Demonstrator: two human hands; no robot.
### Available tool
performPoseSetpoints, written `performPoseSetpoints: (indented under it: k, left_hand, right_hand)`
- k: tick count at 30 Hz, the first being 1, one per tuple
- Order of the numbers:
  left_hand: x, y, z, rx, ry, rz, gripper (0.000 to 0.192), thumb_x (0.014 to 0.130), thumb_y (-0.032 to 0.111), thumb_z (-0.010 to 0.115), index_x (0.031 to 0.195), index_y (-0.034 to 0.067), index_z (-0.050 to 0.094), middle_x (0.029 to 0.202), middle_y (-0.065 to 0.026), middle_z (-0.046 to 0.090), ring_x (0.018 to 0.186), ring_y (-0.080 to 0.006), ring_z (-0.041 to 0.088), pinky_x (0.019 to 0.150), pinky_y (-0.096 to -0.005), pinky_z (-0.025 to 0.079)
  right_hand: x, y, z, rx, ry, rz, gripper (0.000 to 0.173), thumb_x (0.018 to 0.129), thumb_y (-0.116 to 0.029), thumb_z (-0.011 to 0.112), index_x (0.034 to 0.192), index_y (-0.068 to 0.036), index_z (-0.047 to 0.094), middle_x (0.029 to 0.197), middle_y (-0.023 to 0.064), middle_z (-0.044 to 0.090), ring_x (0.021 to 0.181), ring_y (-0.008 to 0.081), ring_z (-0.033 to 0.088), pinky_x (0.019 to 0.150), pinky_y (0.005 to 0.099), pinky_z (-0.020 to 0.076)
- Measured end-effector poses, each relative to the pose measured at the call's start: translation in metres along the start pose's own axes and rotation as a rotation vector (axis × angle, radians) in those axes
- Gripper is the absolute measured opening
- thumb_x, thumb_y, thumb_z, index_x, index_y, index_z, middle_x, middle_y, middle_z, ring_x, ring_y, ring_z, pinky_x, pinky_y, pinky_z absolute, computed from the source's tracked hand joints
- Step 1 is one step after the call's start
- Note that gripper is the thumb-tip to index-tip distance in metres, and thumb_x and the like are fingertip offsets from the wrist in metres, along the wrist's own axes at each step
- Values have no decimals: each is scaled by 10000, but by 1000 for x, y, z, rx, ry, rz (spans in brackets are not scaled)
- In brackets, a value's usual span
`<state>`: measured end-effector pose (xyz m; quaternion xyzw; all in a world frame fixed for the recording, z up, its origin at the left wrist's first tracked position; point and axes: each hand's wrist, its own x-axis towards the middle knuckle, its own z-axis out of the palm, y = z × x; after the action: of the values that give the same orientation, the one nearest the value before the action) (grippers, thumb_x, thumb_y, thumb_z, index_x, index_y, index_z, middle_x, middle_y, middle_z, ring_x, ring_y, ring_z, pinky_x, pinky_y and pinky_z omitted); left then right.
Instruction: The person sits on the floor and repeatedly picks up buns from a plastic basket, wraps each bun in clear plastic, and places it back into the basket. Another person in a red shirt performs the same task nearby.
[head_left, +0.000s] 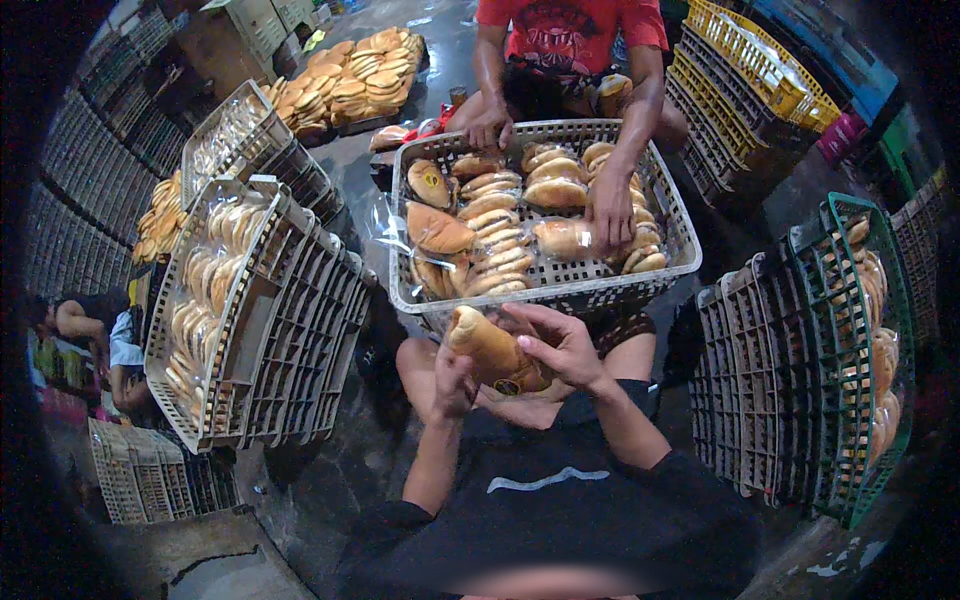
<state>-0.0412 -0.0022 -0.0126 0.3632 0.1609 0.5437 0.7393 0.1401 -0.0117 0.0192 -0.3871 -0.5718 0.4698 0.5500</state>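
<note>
Above my lap, a bread bun in a clear plastic wrapper (491, 345) is held between both my hands. My left hand (455, 382) grips its near left side, and my right hand (562, 346) has thumb and fingers on the right end. A round yellow-rimmed sticker shows on the wrapper's lower part. Just beyond my hands stands a white plastic crate (547, 294) with rows of wrapped buns (495, 225) inside. Across it, a co-worker's hand (613, 214) reaches among the buns, while that person's other hand (489, 129) rests at the far rim.
Stacked crates (300, 315) with wrapped buns on top rise to my left. Another stack, topped by a green crate (847, 360), stands to my right. Yellow crates (765, 67) are piled at the far right. Unwrapped buns (360, 75) lie heaped at the far left.
</note>
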Motion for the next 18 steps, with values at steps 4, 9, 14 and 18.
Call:
performPoseSetpoints:
  k: [4,9,14,18]
  left_hand:
    - [-11,-12,-5,498,-86,-3,780,716,163,738,1324,-17,283,1258,-135,452,1149,-213,456,989,-342,352]
    - [-4,-19,-11,209,-180,-156,853,719,203,735,1367,2,217,1376,-149,323,1275,-258,321,1050,-385,253]
    - [20,-2,0,193,-190,-247,801,699,339,728,1300,-16,334,1353,-173,350,1266,-258,329,1050,-377,247]
    - [22,-2,21,533,-280,-73,528,741,227,697,1147,-44,497,1249,-162,464,1171,-241,442,977,-347,350]
  right_hand:
    - [-8,-8,-2,-627,322,-311,73,781,-99,618,776,-26,627,768,98,595,720,262,560,679,338,457]
    - [-20,-25,-34,-279,466,112,149,846,-122,559,756,-11,599,714,79,581,676,190,551,658,311,452]
    - [-23,-1,-29,246,26,-50,253,889,-254,531,854,-4,555,749,40,526,679,98,488,595,238,401]
    - [-18,22,-21,623,-42,403,226,870,-241,567,884,-23,512,850,58,550,793,108,523,685,247,450]
